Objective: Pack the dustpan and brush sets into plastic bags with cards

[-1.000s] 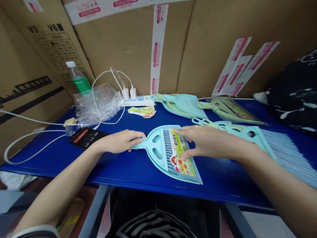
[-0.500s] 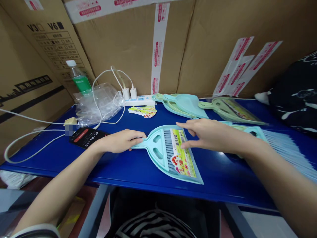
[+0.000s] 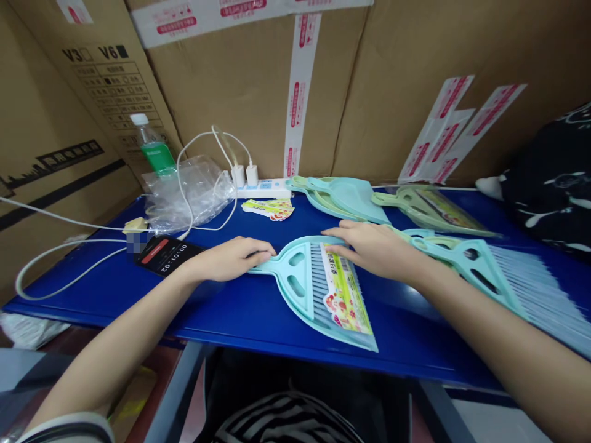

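Observation:
A light-blue dustpan (image 3: 282,296) lies on the blue table with a matching brush (image 3: 318,283) nested in it. A colourful label card (image 3: 344,289) rests across the bristles. My left hand (image 3: 233,258) is closed around the handle end. At the far rim, my right hand (image 3: 369,246) has its index finger along the edge and its thumb over the card's upper end, pinching there. Its other fingers are partly hidden. Beyond my right forearm lie more brushes (image 3: 484,271), light blue and green, with pale bristles.
Behind are stacked dustpans (image 3: 353,197) and a bagged green set (image 3: 429,206). Loose label cards (image 3: 268,209) lie near a power strip (image 3: 265,188). To the left are a phone (image 3: 168,255), white cables, clear plastic bags (image 3: 189,191) and a bottle (image 3: 154,147). Cardboard boxes (image 3: 249,92) stand behind.
My right thumb and index finger have drawn closer together at the dustpan's far rim. The label card sits slightly further right on the bristles. My left hand keeps its hold on the handle.

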{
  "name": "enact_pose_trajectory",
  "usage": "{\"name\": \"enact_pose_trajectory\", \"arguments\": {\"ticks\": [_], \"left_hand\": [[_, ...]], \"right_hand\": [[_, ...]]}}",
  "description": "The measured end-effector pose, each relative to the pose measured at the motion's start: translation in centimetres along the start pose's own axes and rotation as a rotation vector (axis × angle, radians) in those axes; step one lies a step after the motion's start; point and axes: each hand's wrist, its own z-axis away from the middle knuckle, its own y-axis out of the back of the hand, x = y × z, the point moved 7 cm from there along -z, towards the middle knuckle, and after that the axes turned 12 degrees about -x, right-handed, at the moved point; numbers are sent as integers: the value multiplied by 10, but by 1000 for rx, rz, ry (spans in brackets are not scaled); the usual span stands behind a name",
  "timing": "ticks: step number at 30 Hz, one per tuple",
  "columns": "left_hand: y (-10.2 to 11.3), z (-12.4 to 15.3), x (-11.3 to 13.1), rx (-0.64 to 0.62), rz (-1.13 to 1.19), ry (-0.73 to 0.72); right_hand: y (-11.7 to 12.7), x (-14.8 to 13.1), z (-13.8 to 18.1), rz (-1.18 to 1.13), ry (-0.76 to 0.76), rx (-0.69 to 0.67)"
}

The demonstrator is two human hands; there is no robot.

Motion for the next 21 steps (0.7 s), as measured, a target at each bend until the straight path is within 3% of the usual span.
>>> {"name": "enact_pose_trajectory", "arguments": {"ticks": [2,6,9,12,17,21], "left_hand": [[11,4,-3,122,-54,66],[43,24,-16,498,-292,339],[54,35,-23,627,-388,508],[50,31,-20,566,-389,468],[23,10,-8,244,-313,236],[14,4,-4,179,-268,133]], "right_hand": [[0,3,1,-7,-11,23],[0,9,1,-26,-47,74],[1,8,1,-55,-43,93],[0,6,0,-73,-49,68],[0,6,9,-145,5,-6],[-5,3,15,-206,94,-98]]}}
